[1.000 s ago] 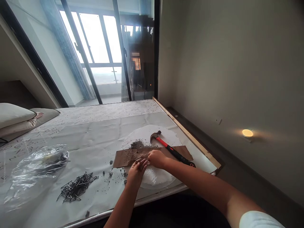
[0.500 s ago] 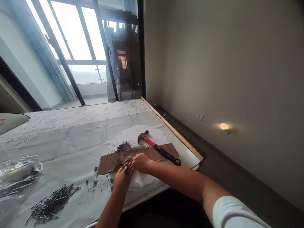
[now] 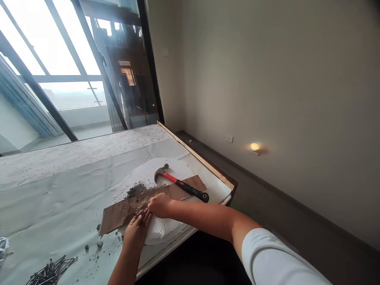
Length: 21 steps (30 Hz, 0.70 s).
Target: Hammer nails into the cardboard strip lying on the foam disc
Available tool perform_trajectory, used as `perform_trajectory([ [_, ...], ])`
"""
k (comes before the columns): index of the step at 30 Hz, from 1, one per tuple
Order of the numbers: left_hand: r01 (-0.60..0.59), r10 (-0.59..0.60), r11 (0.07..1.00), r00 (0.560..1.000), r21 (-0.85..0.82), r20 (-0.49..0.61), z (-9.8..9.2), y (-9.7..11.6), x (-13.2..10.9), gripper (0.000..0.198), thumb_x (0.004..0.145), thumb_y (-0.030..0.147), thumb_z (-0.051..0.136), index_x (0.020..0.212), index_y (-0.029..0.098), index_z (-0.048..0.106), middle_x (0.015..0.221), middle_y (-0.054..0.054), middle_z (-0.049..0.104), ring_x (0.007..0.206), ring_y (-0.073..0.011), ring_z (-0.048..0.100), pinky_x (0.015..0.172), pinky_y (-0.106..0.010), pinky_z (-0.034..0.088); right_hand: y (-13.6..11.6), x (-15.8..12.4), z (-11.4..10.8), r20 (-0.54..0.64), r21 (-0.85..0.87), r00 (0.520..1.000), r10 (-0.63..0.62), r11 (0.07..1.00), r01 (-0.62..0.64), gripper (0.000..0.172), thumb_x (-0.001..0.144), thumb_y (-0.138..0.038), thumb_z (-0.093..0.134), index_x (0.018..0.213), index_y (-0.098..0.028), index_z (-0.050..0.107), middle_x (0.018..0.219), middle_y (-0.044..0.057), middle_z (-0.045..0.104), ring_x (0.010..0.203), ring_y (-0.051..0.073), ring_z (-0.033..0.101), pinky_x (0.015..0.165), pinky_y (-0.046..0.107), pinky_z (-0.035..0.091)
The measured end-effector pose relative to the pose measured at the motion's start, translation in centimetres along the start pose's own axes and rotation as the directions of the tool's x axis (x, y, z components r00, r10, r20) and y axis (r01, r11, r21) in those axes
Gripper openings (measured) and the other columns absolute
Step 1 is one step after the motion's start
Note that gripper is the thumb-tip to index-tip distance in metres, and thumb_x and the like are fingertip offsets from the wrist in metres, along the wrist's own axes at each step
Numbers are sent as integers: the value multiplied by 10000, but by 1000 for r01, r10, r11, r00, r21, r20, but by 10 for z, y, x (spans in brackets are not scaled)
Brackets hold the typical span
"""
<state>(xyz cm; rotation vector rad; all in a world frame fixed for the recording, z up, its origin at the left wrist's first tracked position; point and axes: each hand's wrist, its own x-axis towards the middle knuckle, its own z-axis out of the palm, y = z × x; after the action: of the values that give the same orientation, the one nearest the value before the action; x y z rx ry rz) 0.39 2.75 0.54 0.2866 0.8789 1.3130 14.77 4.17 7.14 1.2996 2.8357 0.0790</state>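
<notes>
A brown flat strip of board (image 3: 114,217), dotted with small holes and crumbs, lies across a round white foam slab (image 3: 175,164). Over the strip's near edge, my right hand (image 3: 160,205) is closed with curled fingers; whatever they pinch is hidden. My left hand (image 3: 135,229) meets it there, fingers drawn together against the same edge; anything in them is too small to make out. A claw hammer (image 3: 188,188) with a red and black handle rests across the strip's right part, its head on the foam.
Dark crumbled grit (image 3: 136,190) lies behind the strip, and loose lumps (image 3: 99,245) sit left of it. A pile of nails (image 3: 52,272) is at the lower left, near a clear plastic bag (image 3: 3,247). A wooden edging (image 3: 196,154) runs along the table's right side.
The view has turned right, so the table and its things appear farther left, with the nails and bag partly out of frame. Both hands stay together at the strip's near edge.
</notes>
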Motion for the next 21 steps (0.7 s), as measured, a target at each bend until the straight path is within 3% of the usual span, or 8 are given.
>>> perform_trajectory([
  [5,6,-6,1000,1000,0,-21,4,0,-4,292,752,-36,358,838,85,610,922,-175,663,1086,-266,553,943,-404,450,2,1,-3,57,85,997,47,995,-52,169,866,-268,546,953,-133,596,955,39,621,815,155,604,690,325,523],
  [10,11,-10,999,1000,36,-26,4,-1,-6,274,762,-38,360,831,99,587,851,-151,675,996,-247,610,892,-361,496,11,3,-25,-13,160,995,103,982,-100,223,881,-282,519,1042,-136,567,1018,57,606,872,178,597,735,364,513],
  [14,22,-27,996,998,85,58,9,0,-18,210,751,-30,413,815,87,575,809,-148,679,869,-243,657,812,-350,541,12,2,-40,-26,249,1000,6,969,0,199,887,-283,510,992,-137,594,969,40,627,851,166,604,738,351,510],
  [17,61,-77,990,990,128,120,17,-2,-30,198,737,-30,441,818,94,572,802,-129,680,802,-215,667,774,-334,551,6,-2,-35,7,292,998,-60,955,55,178,882,-279,520,931,-133,609,904,25,637,795,150,610,712,332,514],
  [21,72,-83,977,996,199,46,23,-2,-38,211,726,-17,430,813,120,565,680,-52,642,591,-114,629,561,-193,529,5,-2,-21,47,299,997,-67,953,50,191,876,-295,527,954,-138,605,901,23,634,771,148,609,686,323,518],
])
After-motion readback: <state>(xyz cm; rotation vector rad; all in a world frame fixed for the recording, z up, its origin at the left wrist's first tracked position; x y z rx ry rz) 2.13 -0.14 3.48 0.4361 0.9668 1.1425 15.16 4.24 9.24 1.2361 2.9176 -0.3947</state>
